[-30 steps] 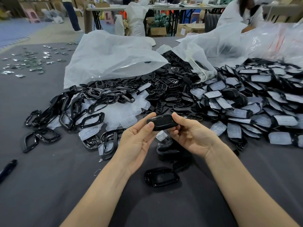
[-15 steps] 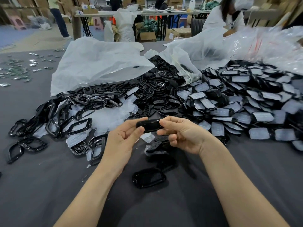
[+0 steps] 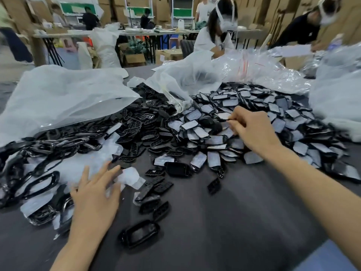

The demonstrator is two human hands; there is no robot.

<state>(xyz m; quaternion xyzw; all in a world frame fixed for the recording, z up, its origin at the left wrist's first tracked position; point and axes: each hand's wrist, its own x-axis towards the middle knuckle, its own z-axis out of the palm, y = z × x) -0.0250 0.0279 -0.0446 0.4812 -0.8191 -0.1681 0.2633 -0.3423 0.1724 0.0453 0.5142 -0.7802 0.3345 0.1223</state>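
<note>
My right hand (image 3: 252, 130) reaches out over the heap of black shells covered with white film (image 3: 254, 118) and pinches one thin black piece between thumb and fingertips. My left hand (image 3: 93, 194) hovers low at the left with fingers spread, over loose film scraps (image 3: 129, 177) and black ring frames (image 3: 43, 182); it holds nothing. A black shell (image 3: 139, 235) lies on the grey table (image 3: 224, 222) in front of me, with several small black button inserts (image 3: 154, 194) just beyond it.
A heap of button inserts (image 3: 136, 124) fills the middle. A large white bag (image 3: 64, 96) lies at the back left, clear plastic bags (image 3: 254, 71) at the back right. Two people (image 3: 216, 34) work at the far side of the table.
Both hands have let go of the black shell they held together. My right hand has moved far out to the film-covered heap, my left has dropped toward the ring frames. The camera has tilted up.
</note>
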